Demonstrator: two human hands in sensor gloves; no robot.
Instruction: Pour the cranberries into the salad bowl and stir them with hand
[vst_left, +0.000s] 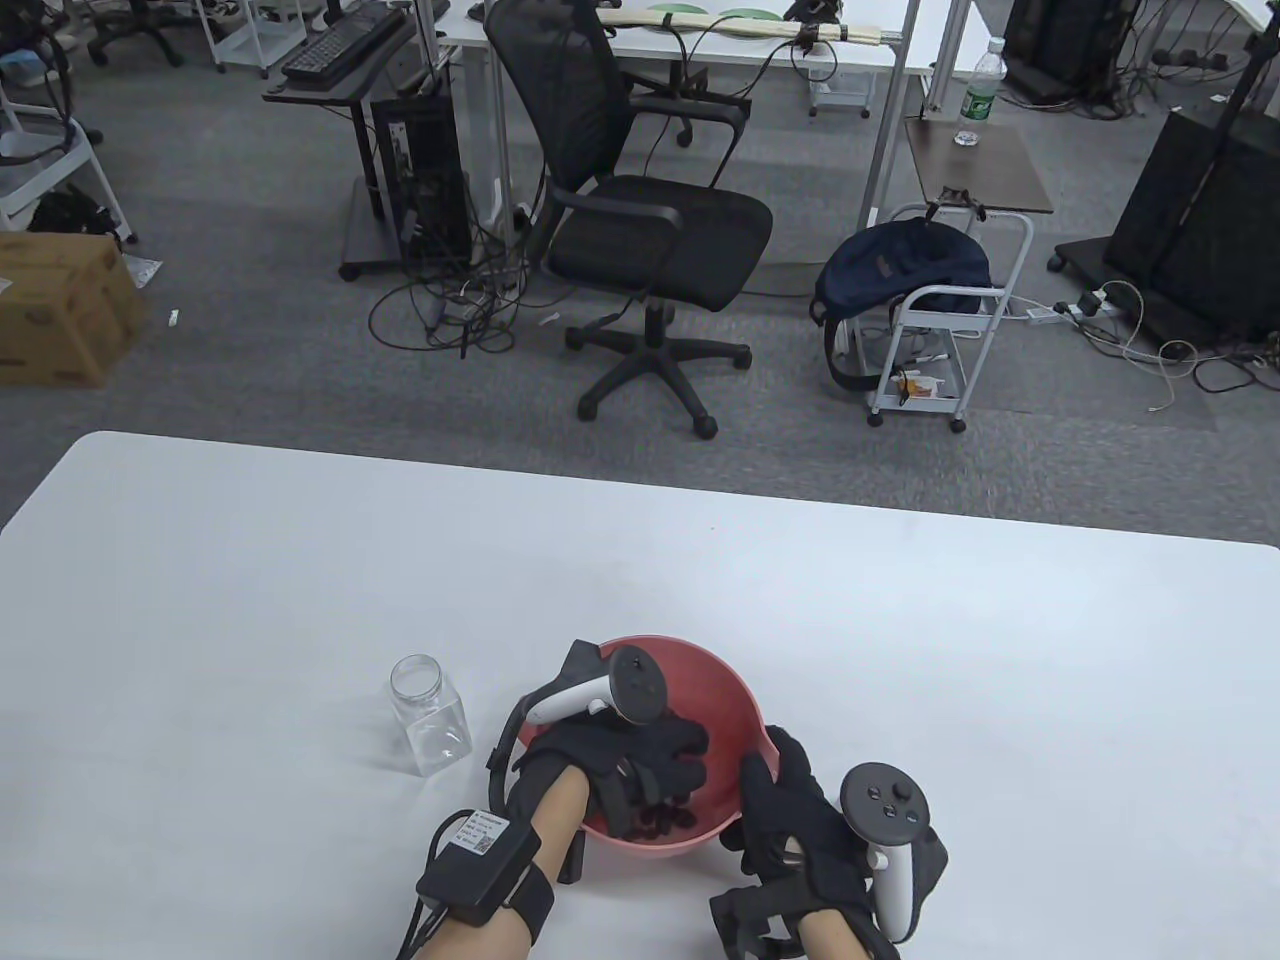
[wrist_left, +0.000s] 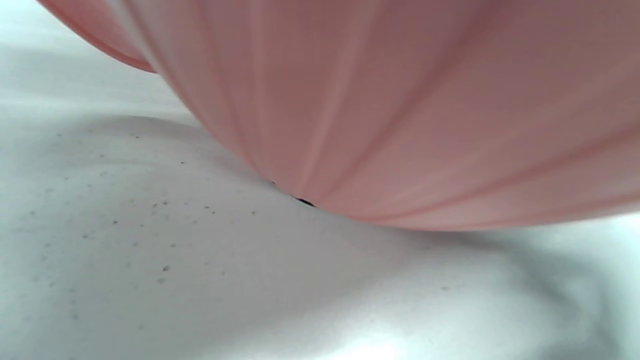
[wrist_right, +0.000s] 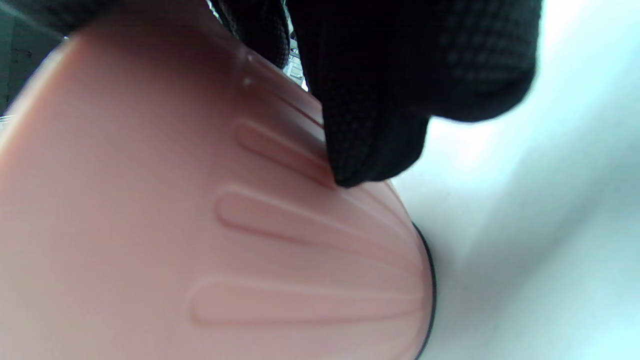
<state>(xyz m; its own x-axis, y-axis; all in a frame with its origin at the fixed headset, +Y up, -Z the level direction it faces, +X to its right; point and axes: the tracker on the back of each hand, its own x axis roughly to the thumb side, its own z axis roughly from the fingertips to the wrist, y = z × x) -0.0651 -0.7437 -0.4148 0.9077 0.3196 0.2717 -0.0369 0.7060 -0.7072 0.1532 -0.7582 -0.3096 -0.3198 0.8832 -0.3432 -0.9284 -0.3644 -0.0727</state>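
Step in hand: stirring. The cranberries (vst_left: 662, 820) lie at the bottom of the salad bowl (vst_left: 735, 700), which stands on the surface (vst_left: 900, 650). The left hand (vst_left: 625, 765) reaches into the bowl, fingers loosely bent over the fruit; whether it pinches any cannot be told. The right hand (vst_left: 790, 810) grips the near rim. Stir low and slowly; keep the rim steadied. The jar (vst_left: 430, 715) stands empty beside the bowl.

Jar (vst_left: 430, 715) just left of bowl (vst_left: 735, 700)
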